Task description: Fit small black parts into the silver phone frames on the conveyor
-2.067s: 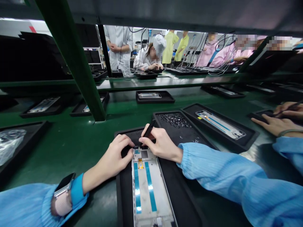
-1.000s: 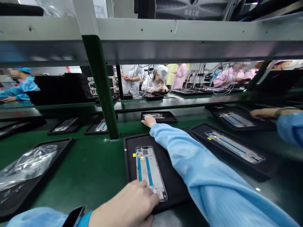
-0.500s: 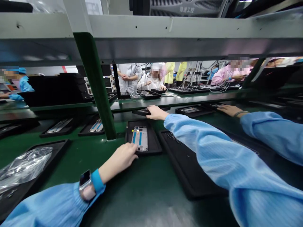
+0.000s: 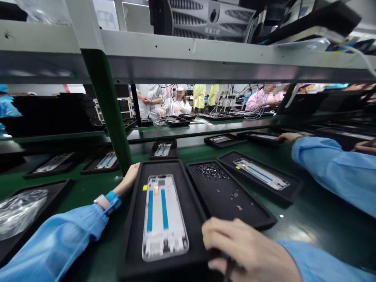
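Note:
A black tray (image 4: 133,235) sits right in front of me, holding a silver phone frame (image 4: 182,219) with two blue strips and a yellow tab. My left hand (image 4: 131,177) grips the tray's far left edge, its fingertips hidden behind the rim. At the tray's near right side is my right hand (image 4: 249,246), fingers curled around something dark and thin that I cannot make out. Just beyond it, a black parts tray (image 4: 202,196) carries many tiny dark pieces (image 4: 211,171) and a few scattered bits.
Another tray with a phone frame (image 4: 261,174) lies to the right, where a co-worker's hand (image 4: 289,137) reaches in. A smaller tray (image 4: 164,149) stands behind mine. A green post (image 4: 108,109) rises at left, near a plastic bag (image 4: 23,211). A shelf (image 4: 205,55) crosses overhead.
The tray with the phone frame has come nearer to me. My right hand has drawn back from the far tray to its near right side. My left hand now grips the near tray's far left edge.

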{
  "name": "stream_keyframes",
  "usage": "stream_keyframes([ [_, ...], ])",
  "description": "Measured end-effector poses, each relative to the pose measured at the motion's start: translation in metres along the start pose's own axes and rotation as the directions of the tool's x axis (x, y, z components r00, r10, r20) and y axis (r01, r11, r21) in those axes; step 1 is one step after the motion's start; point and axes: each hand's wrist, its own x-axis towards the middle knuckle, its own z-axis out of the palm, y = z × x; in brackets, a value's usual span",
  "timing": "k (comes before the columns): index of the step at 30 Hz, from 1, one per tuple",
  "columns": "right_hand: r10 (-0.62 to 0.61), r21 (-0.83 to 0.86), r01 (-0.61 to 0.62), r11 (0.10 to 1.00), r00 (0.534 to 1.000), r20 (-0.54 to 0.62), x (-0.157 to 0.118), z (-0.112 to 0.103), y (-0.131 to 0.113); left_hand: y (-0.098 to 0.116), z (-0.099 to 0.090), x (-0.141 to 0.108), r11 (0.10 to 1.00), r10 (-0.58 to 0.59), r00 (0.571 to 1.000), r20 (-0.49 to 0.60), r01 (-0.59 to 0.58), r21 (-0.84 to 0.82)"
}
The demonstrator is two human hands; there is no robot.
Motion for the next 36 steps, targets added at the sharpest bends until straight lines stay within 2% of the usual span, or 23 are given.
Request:
stream_keyframes([
  [4,0.04,0.025,-0.044,0.999,0.989,0.141,-0.029,0.029,-0.024,-0.004,-0.014,-0.03,0.998,-0.024,0.996,0.086,0.02,0.052],
  [6,0.057,0.064,-0.071,0.995,0.978,0.2,-0.031,0.032,-0.027,0.0,-0.015,-0.044,0.994,-0.019,0.993,0.12,0.005,0.113],
  [8,0.038,0.161,-0.071,0.984,0.979,0.201,-0.026,0.023,-0.018,0.006,-0.012,-0.055,0.983,0.003,0.99,0.14,-0.028,0.183],
  [11,0.083,0.262,-0.089,0.961,0.996,0.034,-0.014,-0.005,0.02,0.014,-0.001,-0.061,0.961,0.051,0.991,0.121,-0.081,0.265],
  [13,0.208,0.185,-0.191,0.964,0.975,-0.08,-0.006,-0.027,0.06,0.017,0.008,-0.061,0.949,0.086,0.992,0.098,-0.111,0.295],
  [15,0.361,0.035,-0.36,0.932,0.925,-0.114,0.0,-0.044,0.103,0.018,0.017,-0.06,0.94,0.122,0.989,0.085,-0.142,0.309],
  [16,0.431,-0.039,-0.438,0.898,0.895,-0.118,0.002,-0.05,0.123,0.018,0.021,-0.059,0.936,0.138,0.987,0.082,-0.158,0.315],
  [18,0.485,-0.086,-0.497,0.864,0.865,-0.131,0.005,-0.052,0.154,0.016,0.026,-0.059,0.927,0.166,0.983,0.079,-0.183,0.328],
  [20,0.509,-0.09,-0.521,0.849,0.852,-0.127,0.003,-0.046,0.171,0.014,0.029,-0.06,0.918,0.182,0.98,0.077,-0.198,0.345],
  [22,0.523,-0.086,-0.533,0.842,0.845,-0.111,0.0,-0.035,0.175,0.013,0.03,-0.062,0.909,0.189,0.979,0.073,-0.203,0.364],
  [26,0.521,-0.072,-0.525,0.848,0.851,-0.067,-0.004,-0.018,0.167,0.015,0.03,-0.067,0.895,0.194,0.978,0.075,-0.208,0.394],
  [30,0.508,-0.074,-0.51,0.857,0.86,-0.044,-0.004,-0.017,0.164,0.02,0.03,-0.068,0.881,0.199,0.976,0.093,-0.22,0.42],
  [36,0.495,-0.148,-0.503,0.851,0.864,-0.09,-0.001,-0.009,0.167,0.021,0.03,-0.068,0.88,0.196,0.974,0.109,-0.224,0.419],
])
